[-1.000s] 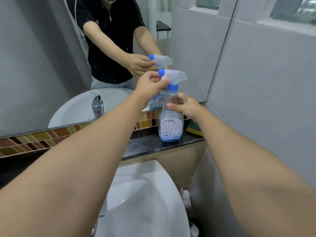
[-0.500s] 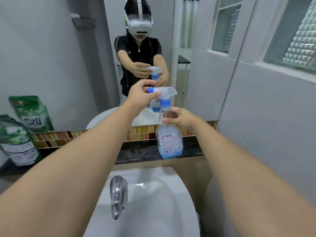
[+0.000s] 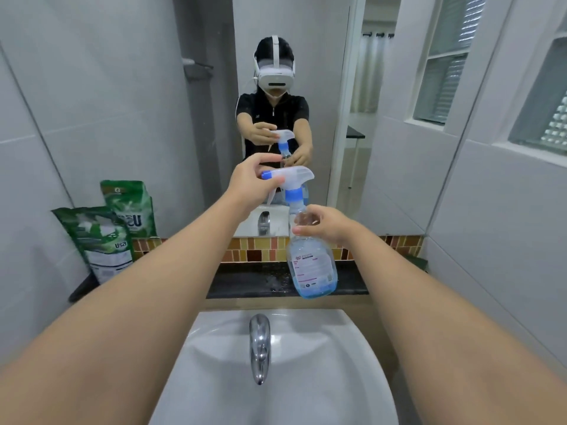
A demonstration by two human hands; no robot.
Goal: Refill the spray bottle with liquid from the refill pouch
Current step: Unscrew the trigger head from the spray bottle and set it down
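Spray bottle of clear rigid plastic (image 3: 311,265), blue liquid low, probably light, hangs above the dark bench (image 3: 245,283); right hand (image 3: 326,227) grips its neck, left hand (image 3: 253,182) pinches the trigger head (image 3: 294,176).

Spray bottle (image 3: 311,265): clear body tinted pale blue by the liquid at its base, with a white label carrying small pink and dark print. Trigger head (image 3: 294,174): translucent white, with a bright blue nozzle tip and a blue collar. Refill pouch (image 3: 99,240): dark green with white swirling graphics and white lettering, and a white panel of fine print low on its front. Ledge (image 3: 245,280): black, speckled. Tile strip (image 3: 254,250) above it: a mosaic of small squares in yellow, orange, brown and dark red. Sink (image 3: 322,378): glossy white. Tap (image 3: 259,348): polished chrome. Walls (image 3: 491,240): large pale grey-white tiles.
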